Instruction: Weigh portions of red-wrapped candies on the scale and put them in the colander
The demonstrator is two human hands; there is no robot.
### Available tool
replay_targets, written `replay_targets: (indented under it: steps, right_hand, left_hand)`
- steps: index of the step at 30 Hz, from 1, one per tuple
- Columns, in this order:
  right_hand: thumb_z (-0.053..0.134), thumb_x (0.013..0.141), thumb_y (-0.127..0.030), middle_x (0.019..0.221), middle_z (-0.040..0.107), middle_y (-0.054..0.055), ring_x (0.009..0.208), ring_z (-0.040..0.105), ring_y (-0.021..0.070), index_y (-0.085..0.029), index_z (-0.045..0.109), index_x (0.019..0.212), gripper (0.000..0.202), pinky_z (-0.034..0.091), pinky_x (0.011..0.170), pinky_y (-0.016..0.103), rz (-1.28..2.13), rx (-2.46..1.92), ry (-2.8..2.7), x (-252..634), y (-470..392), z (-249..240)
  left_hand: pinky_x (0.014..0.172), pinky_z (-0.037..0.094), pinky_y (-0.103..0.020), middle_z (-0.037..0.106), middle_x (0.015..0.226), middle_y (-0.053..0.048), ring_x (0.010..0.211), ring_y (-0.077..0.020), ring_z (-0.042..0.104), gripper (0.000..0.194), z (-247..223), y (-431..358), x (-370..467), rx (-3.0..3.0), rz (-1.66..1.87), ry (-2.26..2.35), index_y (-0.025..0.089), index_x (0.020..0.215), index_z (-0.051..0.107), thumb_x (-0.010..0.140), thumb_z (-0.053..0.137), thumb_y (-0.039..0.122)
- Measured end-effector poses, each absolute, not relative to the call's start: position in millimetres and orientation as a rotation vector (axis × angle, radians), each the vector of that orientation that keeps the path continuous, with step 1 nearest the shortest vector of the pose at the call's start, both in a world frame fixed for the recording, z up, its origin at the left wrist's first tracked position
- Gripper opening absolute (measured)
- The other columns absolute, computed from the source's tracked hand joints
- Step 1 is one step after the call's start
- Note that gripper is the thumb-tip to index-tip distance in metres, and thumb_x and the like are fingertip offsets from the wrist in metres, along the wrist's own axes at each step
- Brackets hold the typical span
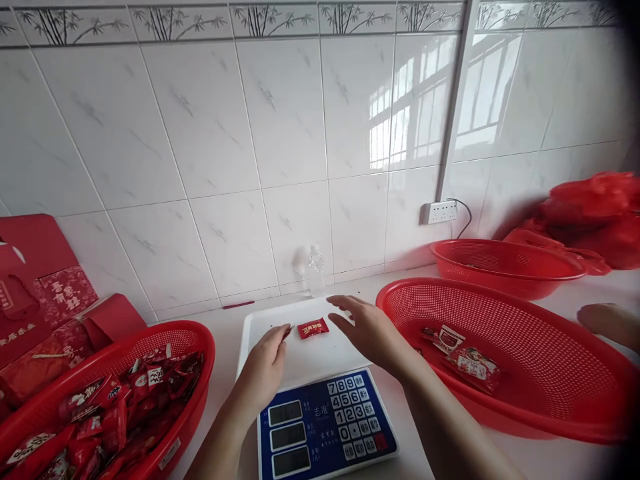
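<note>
A small red packet (313, 328) lies on the white pan (300, 363) of a weighing scale with a blue keypad panel (327, 427). My left hand (264, 363) is over the pan's left side, thumb and fingertips pinched together; a small dark edge shows at the fingertips, too little to name. My right hand (367, 330) hovers at the pan's right side, fingers apart and holding nothing, just right of the packet. The two hands do not touch.
A red basket (203, 333) full of red packets stands at left, beside red boxes (45, 280). At right, a large red basket (550, 373) holds several packets. Behind it are another red basket (505, 267) and red bags (595, 213). Another person's hand (607, 323) shows at far right. A clear bottle (316, 270) stands near the wall.
</note>
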State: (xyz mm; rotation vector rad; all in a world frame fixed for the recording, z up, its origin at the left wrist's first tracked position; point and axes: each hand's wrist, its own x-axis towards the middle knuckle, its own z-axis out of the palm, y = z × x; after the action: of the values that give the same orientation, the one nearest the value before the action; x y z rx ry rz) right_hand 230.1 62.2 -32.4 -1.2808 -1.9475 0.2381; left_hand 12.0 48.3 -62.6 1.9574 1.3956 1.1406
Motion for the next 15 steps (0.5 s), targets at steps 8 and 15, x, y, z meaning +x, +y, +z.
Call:
replay_targets:
  steps: [8,15]
  right_hand:
    - [0.051,0.088,-0.034,0.107,0.07,0.009,0.091,0.066,0.0232,-0.023,0.062,0.114,0.031,0.052,0.078,0.038,0.312,-1.264,-1.893,242,51,-19]
    - [0.051,0.086,-0.036,0.098,0.072,0.007,0.083,0.068,0.0229,-0.024,0.064,0.11,0.029,0.054,0.072,0.037,0.298,-1.216,-1.92,244,52,-21]
  left_hand:
    - [0.108,0.027,-0.05,0.05,0.139,-0.013,0.134,-0.032,0.036,0.041,-72,74,17,2.3,0.444,1.527,0.021,0.124,0.059,0.09,0.041,0.034]
    - [0.106,0.03,-0.045,0.049,0.138,-0.017,0.133,-0.0298,0.036,0.042,-81,102,28,2.364,0.415,1.617,0.015,0.125,0.056,0.088,0.04,0.024]
